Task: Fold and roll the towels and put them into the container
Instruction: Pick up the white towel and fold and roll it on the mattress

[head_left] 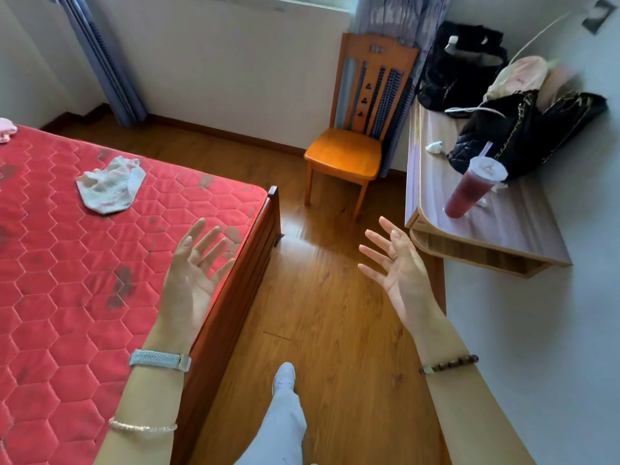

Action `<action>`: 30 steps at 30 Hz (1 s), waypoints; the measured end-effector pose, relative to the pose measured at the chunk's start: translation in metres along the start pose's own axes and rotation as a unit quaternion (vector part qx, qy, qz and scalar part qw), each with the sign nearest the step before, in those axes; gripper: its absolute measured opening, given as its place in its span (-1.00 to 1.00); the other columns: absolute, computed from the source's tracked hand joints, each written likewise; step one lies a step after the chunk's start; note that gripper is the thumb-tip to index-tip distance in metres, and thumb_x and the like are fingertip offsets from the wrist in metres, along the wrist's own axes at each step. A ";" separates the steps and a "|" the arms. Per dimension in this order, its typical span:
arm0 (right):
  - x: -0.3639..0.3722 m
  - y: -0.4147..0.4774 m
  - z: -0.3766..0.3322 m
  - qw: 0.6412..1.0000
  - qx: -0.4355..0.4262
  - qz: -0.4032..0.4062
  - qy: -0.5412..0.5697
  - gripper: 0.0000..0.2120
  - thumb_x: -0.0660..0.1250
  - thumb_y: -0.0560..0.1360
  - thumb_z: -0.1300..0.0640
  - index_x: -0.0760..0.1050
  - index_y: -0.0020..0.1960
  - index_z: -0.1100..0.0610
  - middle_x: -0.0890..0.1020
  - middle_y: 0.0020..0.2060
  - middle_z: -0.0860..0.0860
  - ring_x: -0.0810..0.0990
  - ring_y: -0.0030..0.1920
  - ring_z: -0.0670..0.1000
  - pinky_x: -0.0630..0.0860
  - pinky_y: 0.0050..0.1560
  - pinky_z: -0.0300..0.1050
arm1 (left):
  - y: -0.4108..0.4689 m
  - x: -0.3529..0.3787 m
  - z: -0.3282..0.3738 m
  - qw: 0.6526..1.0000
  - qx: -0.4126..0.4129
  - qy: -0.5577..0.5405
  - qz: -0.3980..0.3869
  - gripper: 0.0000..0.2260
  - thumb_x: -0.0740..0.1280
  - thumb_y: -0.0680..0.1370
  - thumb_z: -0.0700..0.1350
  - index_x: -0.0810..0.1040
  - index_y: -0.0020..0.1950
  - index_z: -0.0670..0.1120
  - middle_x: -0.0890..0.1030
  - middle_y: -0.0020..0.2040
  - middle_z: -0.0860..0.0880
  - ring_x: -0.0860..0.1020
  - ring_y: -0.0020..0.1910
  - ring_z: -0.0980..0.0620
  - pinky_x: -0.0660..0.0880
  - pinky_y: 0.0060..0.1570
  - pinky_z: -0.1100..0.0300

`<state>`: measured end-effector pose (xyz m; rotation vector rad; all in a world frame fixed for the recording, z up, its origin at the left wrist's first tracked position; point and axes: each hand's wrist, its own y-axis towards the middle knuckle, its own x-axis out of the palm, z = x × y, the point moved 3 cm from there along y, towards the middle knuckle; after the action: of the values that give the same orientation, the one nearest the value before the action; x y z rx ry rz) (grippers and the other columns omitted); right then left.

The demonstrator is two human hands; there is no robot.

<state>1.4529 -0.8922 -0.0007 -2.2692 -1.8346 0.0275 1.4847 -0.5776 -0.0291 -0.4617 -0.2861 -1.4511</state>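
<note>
A crumpled white towel point(109, 186) lies on the red quilted mattress point(67, 280), toward its far side. Part of a pink cloth point(6, 129) shows at the left edge of the view. My left hand point(194, 273) is held palm up over the mattress's right edge, fingers spread, holding nothing. My right hand point(399, 273) is palm up over the wooden floor, fingers spread and empty. Both hands are well short of the white towel. No container is in sight.
The bed's wooden frame point(255, 250) runs along the mattress edge. An orange wooden chair point(355, 139) stands by the wall. A wall shelf point(469, 223) at right carries black bags and a red drink cup point(469, 189). My leg and shoe point(283, 397) are on the floor.
</note>
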 end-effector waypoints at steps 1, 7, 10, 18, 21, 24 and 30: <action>0.005 0.015 -0.004 1.000 -0.003 -0.001 -0.002 -0.30 0.35 0.28 -0.45 0.43 0.35 -0.19 0.55 0.33 -0.04 0.58 0.27 0.04 0.52 0.26 0.13 | 0.016 0.003 0.003 1.000 0.007 -0.001 0.000 -0.61 0.14 0.67 0.01 0.40 0.49 0.00 0.55 0.32 -0.02 0.52 0.31 -0.02 0.41 0.39 -0.17; 0.033 0.100 -0.022 1.000 -0.003 0.000 0.007 -0.60 0.18 0.53 -0.23 0.42 0.34 -0.20 0.54 0.33 -0.04 0.57 0.28 0.05 0.50 0.30 0.17 | 0.108 0.017 0.025 1.000 0.019 0.005 -0.010 -0.60 0.17 0.64 0.03 0.41 0.48 0.01 0.54 0.36 -0.04 0.51 0.37 -0.05 0.43 0.36 -0.18; 0.042 0.133 -0.029 1.000 -0.009 0.008 0.012 -0.60 0.18 0.52 -0.20 0.42 0.34 -0.19 0.54 0.33 -0.04 0.57 0.28 0.05 0.50 0.29 0.16 | 0.148 0.021 0.033 0.999 0.020 0.020 -0.023 -0.65 0.14 0.66 0.02 0.45 0.43 0.06 0.53 0.38 -0.04 0.51 0.37 -0.05 0.42 0.37 -0.18; 0.052 0.216 -0.045 1.000 0.000 0.009 0.002 -0.45 0.26 0.42 -0.32 0.39 0.37 -0.18 0.52 0.34 -0.03 0.57 0.29 0.05 0.48 0.31 0.20 | 0.222 0.024 0.032 0.999 0.009 0.030 -0.018 -0.60 0.09 0.68 0.00 0.36 0.52 -0.01 0.53 0.39 -0.06 0.49 0.39 -0.08 0.49 0.32 -0.09; 0.053 0.252 -0.049 1.000 0.000 0.005 0.002 -0.56 0.17 0.53 -0.19 0.37 0.38 -0.16 0.51 0.36 -0.01 0.56 0.29 0.06 0.47 0.32 0.21 | 0.248 0.028 0.029 0.999 0.004 0.037 -0.012 -0.59 0.10 0.68 0.01 0.36 0.52 -0.01 0.50 0.43 -0.08 0.47 0.42 -0.10 0.47 0.34 -0.11; 0.054 0.296 -0.053 1.000 0.003 -0.002 -0.001 -0.63 0.13 0.61 -0.12 0.37 0.40 -0.16 0.51 0.36 -0.02 0.56 0.29 0.06 0.48 0.32 0.20 | 0.279 0.037 0.025 0.999 0.007 0.038 0.003 -0.59 0.13 0.67 0.02 0.37 0.51 -0.01 0.47 0.46 -0.12 0.46 0.42 -0.10 0.46 0.35 -0.13; 0.052 0.392 -0.061 0.999 0.015 -0.043 -0.004 -0.68 0.11 0.64 -0.11 0.39 0.38 -0.18 0.51 0.35 -0.03 0.56 0.30 0.07 0.49 0.30 0.19 | 0.350 0.068 0.015 0.998 0.023 0.029 0.045 -0.56 0.16 0.65 0.04 0.37 0.51 -0.03 0.46 0.46 -0.14 0.49 0.38 -0.08 0.47 0.33 -0.12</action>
<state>1.8515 -0.9283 -0.0065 -2.1713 -1.9216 0.0500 1.8398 -0.6116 -0.0295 -0.3891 -0.2496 -1.3657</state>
